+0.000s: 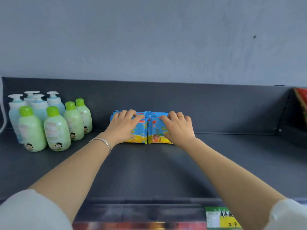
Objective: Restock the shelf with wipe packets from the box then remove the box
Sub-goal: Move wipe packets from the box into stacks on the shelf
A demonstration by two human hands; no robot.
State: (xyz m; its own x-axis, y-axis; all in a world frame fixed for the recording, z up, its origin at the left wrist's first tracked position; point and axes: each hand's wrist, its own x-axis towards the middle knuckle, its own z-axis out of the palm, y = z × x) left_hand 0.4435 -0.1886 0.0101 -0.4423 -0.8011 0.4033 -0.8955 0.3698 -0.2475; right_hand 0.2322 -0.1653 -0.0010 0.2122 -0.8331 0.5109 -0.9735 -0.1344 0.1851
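The packets (155, 128) are standing upright in two rows side by side at the back of the shelf (149, 171), faces turned toward the person. Each row is running back toward the rear panel, so its long axis is pointing straight away from the hands. The left hand (123, 126) is lying on the left row, palm against the front face and fingers reaching fairly straight over the top edge. The right hand (178, 128) is covering the right row, its fingers bending at the knuckles and hooking over the top. Both are sitting equally near (neither arm is having the shorter reach), and the two front packets are touching along a seam between the hands. Any squaring-up is looking, to my judgement, like a push straight back. The shelf is lying dark and flat, with bottles (56, 128) grouped well to the left, a grey wall (149, 39) rising behind and a price tag (221, 218) sitting on the front lip. The box is not showing.
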